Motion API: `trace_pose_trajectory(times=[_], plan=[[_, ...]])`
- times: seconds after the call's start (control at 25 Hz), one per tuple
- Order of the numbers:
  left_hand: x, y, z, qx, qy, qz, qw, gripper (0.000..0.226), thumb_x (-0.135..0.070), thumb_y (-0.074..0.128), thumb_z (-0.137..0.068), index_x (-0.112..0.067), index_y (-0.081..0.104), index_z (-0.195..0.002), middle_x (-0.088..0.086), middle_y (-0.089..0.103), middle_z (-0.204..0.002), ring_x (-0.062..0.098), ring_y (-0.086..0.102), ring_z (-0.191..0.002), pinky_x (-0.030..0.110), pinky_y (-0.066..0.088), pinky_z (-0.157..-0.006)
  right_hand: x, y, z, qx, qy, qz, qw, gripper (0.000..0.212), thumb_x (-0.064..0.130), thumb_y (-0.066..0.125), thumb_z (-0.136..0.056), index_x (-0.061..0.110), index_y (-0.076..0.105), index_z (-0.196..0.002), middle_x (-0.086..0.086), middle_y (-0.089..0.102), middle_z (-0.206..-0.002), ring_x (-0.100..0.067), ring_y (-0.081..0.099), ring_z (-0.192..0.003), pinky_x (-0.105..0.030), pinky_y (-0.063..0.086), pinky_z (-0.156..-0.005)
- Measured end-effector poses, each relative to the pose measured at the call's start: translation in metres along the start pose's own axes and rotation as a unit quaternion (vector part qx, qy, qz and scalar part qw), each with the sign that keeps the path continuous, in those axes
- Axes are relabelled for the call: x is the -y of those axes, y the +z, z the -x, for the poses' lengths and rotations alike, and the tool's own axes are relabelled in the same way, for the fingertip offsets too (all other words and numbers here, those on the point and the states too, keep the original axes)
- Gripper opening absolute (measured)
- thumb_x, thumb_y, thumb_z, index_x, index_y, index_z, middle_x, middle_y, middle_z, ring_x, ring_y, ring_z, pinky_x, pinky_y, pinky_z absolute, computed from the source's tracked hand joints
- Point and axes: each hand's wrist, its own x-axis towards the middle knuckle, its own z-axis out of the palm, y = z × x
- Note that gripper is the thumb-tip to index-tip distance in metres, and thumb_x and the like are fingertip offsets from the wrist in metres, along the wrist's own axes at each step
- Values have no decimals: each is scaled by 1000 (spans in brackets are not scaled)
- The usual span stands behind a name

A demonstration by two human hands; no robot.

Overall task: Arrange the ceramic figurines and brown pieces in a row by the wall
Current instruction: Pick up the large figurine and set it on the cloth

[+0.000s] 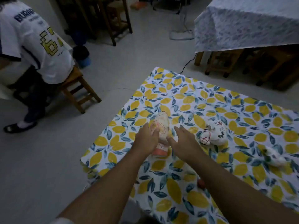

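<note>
A tall white ceramic figurine (pixel 161 126) with red scribbles and an orange base stands on the lemon-print tablecloth (pixel 210 102). My left hand (pixel 146 139) rests against its left side, fingers spread. My right hand (pixel 184 141) hovers just right of it, fingers apart, thumb near the figurine. A second white figurine (pixel 212 132) with red and black marks lies to the right. A third small white figurine (pixel 273 156) sits farther right, blurred. A small brown piece (pixel 201 183) peeks out beside my right forearm.
The table's left edge (pixel 113 123) drops to a grey floor. A person in a white shirt (pixel 32 41) sits on a wooden stool (pixel 77 89) at the left. Another cloth-covered table (pixel 246 23) stands at the back right, with a fan base (pixel 181 34) and cable on the floor.
</note>
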Motion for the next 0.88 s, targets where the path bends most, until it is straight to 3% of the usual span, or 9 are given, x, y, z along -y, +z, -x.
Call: trace_pose_trajectory(times=[0.16, 0.32, 0.44, 0.56, 0.68, 0.76, 0.88], plan=[[25, 0, -47, 101, -105, 107, 983, 72, -66, 38, -95, -19, 39, -150, 10, 51, -148, 29, 55, -126, 46, 47, -104, 22, 28, -30, 64, 93, -203, 973, 95, 72, 54, -85, 20, 22, -158, -6, 39, -158, -29, 46, -138, -47, 42, -111], [17, -14, -74, 167, -100, 156, 968, 59, -58, 52, -95, -27, 45, -146, 6, 57, -138, 27, 62, -114, 49, 54, -96, 30, 24, -39, 46, 109, -278, 953, 81, 47, 62, -95, 25, 18, -159, -6, 50, -146, -21, 61, -113, -35, 55, -87], [1, -34, -85, 195, -25, 175, 965, 65, -51, 60, -94, -36, 34, -151, -2, 54, -137, 19, 61, -113, 43, 58, -87, 30, 10, -42, 17, 85, -354, 931, 93, 37, 75, -88, 34, 15, -159, -4, 52, -142, -19, 63, -111, -38, 59, -83], [-15, -53, -92, 228, 95, 190, 950, 67, -42, 62, -96, -41, 29, -154, -12, 50, -138, 5, 58, -113, 26, 59, -81, 37, 0, -49, -29, 13, -365, 930, 90, 33, 82, -82, 41, 28, -154, 6, 60, -138, -13, 63, -119, -44, 60, -88], [-15, -57, -99, 219, 188, 174, 942, 60, -34, 66, -95, -42, 40, -148, -9, 50, -144, 9, 55, -125, 37, 60, -89, 42, 3, -52, -76, -32, -364, 928, 74, 20, 80, -85, 40, 43, -146, 11, 63, -134, -9, 59, -124, -42, 60, -89], [-8, -54, -100, 219, 214, 175, 936, 59, -29, 67, -96, -40, 41, -148, -7, 51, -145, 10, 54, -127, 38, 60, -87, 41, 10, -51, -94, -44, -358, 928, 73, 18, 78, -87, 42, 43, -146, 12, 60, -137, -10, 56, -127, -44, 59, -92], [2, -50, -98, 216, 234, 171, 932, 62, -29, 68, -95, -42, 40, -148, -6, 47, -148, 12, 51, -131, 40, 60, -88, 40, 18, -44, -114, -52, -352, 927, 70, 19, 75, -90, 44, 42, -146, 19, 58, -138, -3, 54, -127, -36, 58, -92]])
